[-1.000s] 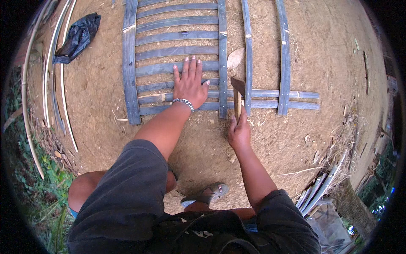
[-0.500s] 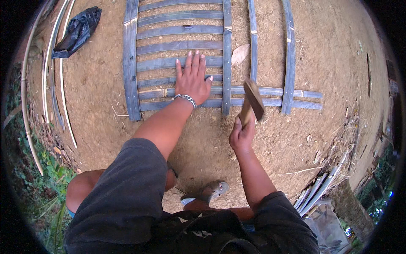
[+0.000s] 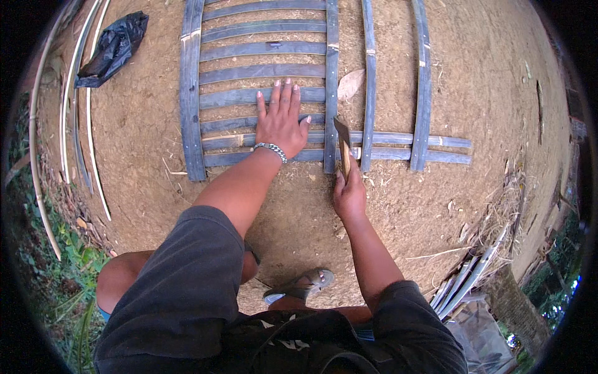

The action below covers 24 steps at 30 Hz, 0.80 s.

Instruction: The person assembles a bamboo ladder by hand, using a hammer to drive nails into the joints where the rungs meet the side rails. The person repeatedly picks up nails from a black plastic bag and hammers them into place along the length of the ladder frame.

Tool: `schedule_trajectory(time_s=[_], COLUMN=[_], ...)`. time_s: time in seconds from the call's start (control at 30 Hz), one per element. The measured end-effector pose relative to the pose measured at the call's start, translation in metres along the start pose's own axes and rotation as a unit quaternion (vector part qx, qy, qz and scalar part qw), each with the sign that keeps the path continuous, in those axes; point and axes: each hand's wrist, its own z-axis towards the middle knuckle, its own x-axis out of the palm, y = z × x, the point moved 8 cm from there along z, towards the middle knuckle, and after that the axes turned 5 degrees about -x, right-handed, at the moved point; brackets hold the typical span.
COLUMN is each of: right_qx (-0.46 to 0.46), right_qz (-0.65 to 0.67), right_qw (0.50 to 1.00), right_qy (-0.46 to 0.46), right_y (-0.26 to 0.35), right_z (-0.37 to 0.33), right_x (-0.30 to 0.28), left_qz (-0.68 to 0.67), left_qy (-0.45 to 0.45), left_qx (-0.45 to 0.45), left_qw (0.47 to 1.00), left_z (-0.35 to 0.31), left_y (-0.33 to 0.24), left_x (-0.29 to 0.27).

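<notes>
On the ground lies a ladder-like frame of grey-blue split bamboo strips, its long left strip (image 3: 191,93) and middle strip (image 3: 332,68) joined by several crosswise slats (image 3: 263,71). My left hand (image 3: 280,128) is flat on the lower slats, palm down with fingers stretched out and a chain bracelet at the wrist. Closed around the wooden handle of a hatchet (image 3: 341,132) is my right hand (image 3: 351,198). The hatchet's dark head is over or beside the middle strip, near the lower slats; whether it touches them I cannot tell.
Two more long bamboo strips (image 3: 421,87) cross the lower slats on the right. A dry leaf (image 3: 351,85) lies between strips. At the left are a black plastic bag (image 3: 115,50) and thin bamboo poles (image 3: 36,156). Split bamboo pieces (image 3: 468,280) are bundled at the lower right.
My right hand has brought the hatchet leftward to the middle strip, and its head has turned more edge-on. A long strip on the right now reaches lower, past the slats. My left hand stays put.
</notes>
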Motion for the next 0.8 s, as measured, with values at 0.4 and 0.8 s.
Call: schedule_trajectory(time_s=[0.4, 0.8], right_qx=[-0.105, -0.222], right_qz=[-0.016, -0.023], right_qw=[0.991, 0.963], right_qy=[-0.079, -0.15], right_y=[-0.002, 0.015], right_z=[-0.007, -0.017], right_x=[-0.016, -0.026], left_qz=[0.004, -0.005], left_qy=[0.001, -0.011], left_qx=[0.003, 0.006], left_qw=[1.0, 1.0], left_z=[-0.001, -0.001], left_y=[-0.002, -0.004], left_x=[0.001, -0.004])
